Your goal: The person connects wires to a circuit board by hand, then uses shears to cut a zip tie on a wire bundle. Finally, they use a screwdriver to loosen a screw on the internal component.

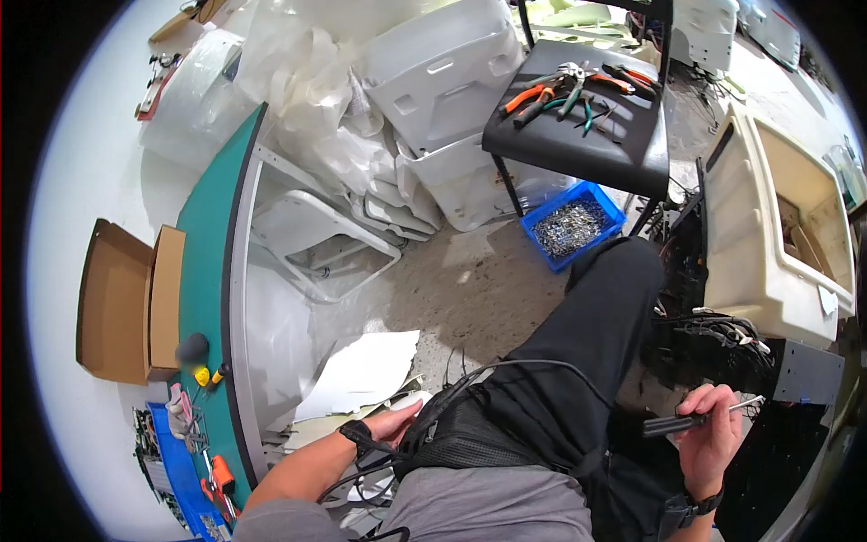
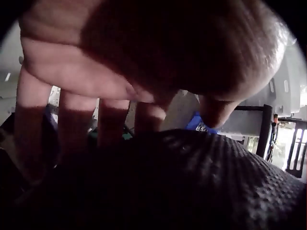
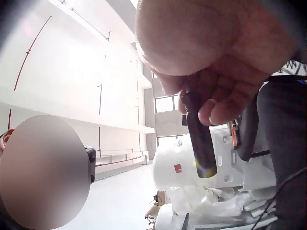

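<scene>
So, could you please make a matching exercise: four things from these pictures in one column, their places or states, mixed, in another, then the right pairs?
Column 1
1. dark-handled tool with metal shaft
2. rectangular blue plastic bin
3. metal pliers with orange or green handles
4. long green tabletop

Column 2
A. lying on the black chair seat
B. at the left of the head view
C. holding small silvery metal pieces
D. gripped in the right hand

Pairs: 1-D; 2-C; 3-A; 4-B

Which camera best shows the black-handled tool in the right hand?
The head view, where the black-handled tool shows both handle and metal shaft. The right wrist view shows the handle larger, the shaft hidden; the left wrist view shows none.
</scene>
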`<state>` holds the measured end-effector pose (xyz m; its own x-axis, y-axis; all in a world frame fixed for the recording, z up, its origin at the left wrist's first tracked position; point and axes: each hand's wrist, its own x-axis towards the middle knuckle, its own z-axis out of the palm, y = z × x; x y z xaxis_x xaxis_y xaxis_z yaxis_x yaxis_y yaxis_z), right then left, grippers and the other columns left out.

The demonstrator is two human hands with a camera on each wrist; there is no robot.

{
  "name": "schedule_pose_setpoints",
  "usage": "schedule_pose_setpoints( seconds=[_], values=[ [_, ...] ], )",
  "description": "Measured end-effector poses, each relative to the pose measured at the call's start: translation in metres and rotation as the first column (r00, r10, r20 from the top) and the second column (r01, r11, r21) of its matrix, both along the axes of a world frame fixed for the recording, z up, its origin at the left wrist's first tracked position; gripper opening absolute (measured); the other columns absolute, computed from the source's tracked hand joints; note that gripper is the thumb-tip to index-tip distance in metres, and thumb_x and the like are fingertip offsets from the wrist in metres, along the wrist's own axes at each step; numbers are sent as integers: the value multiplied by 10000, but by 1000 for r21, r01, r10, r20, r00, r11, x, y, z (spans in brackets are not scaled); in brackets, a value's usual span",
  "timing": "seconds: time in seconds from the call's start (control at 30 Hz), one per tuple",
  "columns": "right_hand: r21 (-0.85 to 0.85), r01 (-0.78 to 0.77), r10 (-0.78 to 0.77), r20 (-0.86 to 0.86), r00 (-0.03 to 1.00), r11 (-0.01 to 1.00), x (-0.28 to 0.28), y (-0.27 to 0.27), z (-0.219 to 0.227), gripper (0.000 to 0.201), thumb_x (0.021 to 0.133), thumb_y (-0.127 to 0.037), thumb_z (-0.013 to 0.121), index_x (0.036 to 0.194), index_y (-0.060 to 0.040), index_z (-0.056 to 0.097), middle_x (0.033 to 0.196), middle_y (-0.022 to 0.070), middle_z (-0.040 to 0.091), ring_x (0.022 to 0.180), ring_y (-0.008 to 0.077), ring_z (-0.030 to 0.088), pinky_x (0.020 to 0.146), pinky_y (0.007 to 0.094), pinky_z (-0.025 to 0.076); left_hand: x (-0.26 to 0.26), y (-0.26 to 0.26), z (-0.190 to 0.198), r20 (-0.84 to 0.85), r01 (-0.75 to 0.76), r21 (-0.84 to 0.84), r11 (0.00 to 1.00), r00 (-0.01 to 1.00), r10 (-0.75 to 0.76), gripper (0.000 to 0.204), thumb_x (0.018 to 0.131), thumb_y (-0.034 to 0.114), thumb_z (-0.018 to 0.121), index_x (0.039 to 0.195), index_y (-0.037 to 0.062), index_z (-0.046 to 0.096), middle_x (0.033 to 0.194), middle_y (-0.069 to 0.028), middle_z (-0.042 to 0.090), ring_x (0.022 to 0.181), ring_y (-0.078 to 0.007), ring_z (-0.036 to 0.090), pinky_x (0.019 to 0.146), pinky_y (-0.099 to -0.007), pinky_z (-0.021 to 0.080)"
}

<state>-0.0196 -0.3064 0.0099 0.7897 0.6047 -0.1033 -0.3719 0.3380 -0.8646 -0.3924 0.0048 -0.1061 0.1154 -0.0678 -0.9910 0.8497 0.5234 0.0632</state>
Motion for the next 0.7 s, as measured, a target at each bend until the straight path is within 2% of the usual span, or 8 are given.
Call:
schedule_pose_setpoints(
  seconds=[0.07, 0.13, 0.2, 0.4, 0.6, 0.7],
  values=[
    [7, 21, -21, 1, 1000, 1000, 0, -3, -1, 297, 996, -242, 400, 840, -2, 481, 808, 171, 580, 545, 139, 515, 486, 224, 450, 15, -14, 30, 20, -183, -13, 983, 983, 183, 673, 916, 648, 288, 1239, 115, 541, 1069, -31, 657, 843, -85, 640, 695, -215, 503],
    [4, 56, -56, -35, 998, 998, -2, -5, -4, 295, 993, -245, 410, 841, -3, 482, 809, 168, 583, 546, 140, 519, 486, 224, 452, 15, -6, 37, 20, -124, -13, 992, 992, 124, 647, 930, 629, 271, 1261, 139, 534, 1093, -9, 649, 875, -82, 630, 684, -206, 493],
    [3, 54, -54, -27, 998, 999, -4, -10, -8, 291, 990, -247, 419, 843, -4, 483, 816, 165, 587, 548, 138, 524, 490, 224, 457, 14, 1, 41, -12, 145, -44, 988, 989, -145, 630, 944, 607, 262, 1285, 142, 516, 1137, 0, 631, 930, -78, 610, 727, -212, 480],
    [-3, 47, -47, -59, 997, 999, -4, -16, -13, 292, 987, -252, 427, 843, -6, 484, 823, 164, 592, 550, 136, 529, 496, 223, 462, 39, -7, 66, 41, 174, 19, 985, 984, -175, 651, 942, 613, 251, 1323, 141, 485, 1190, -3, 605, 1006, -99, 582, 831, -275, 456],
    [-1, 39, -38, -100, 994, 999, -6, -12, -11, 294, 987, -255, 430, 835, -8, 481, 818, 164, 593, 551, 136, 527, 498, 225, 463, 70, -20, 101, 31, 153, 77, 985, 987, -156, 645, 947, 604, 234, 1324, 145, 484, 1213, -23, 592, 1015, -119, 583, 838, -294, 462],
    [8, 37, -36, -93, 995, 999, -8, -13, -13, 293, 987, -252, 429, 832, -9, 481, 817, 167, 594, 554, 138, 528, 500, 225, 464, 58, -12, 87, 6, 228, 56, 972, 974, -228, 642, 946, 604, 238, 1319, 144, 488, 1205, -22, 594, 1005, -113, 585, 830, -287, 465]
  ],
)
